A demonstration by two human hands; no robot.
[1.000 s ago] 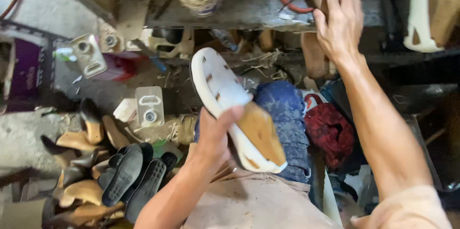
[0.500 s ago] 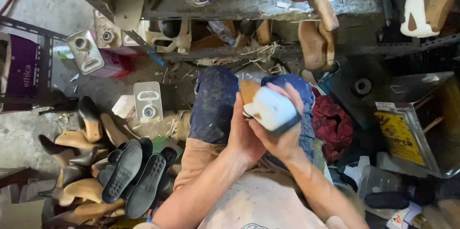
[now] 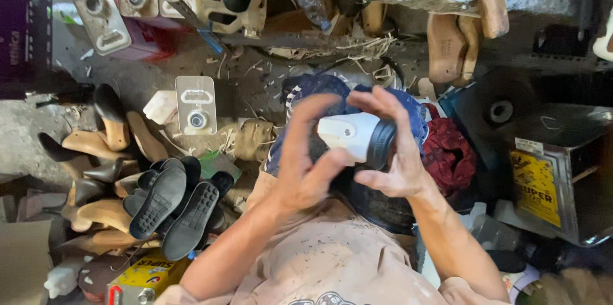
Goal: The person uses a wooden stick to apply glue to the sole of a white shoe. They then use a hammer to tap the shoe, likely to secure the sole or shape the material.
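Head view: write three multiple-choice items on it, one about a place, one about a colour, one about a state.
1. Where does the pile of black soles lie?
A. to the person's left, on the floor
B. on the bench at the top
C. in the person's lap

2. What colour is the shoe in the hands?
A. red with a yellow end
B. white with a dark end
C. all brown

3. How is the shoe held?
A. by the left hand alone
B. lying loose on the knees
C. between both hands

Answers:
1 A, the soles are heaped beside the wooden lasts at the left of the picture.
2 B, its body is white and the end toward the right hand is dark.
3 C, fingers of both hands wrap around it above the lap.
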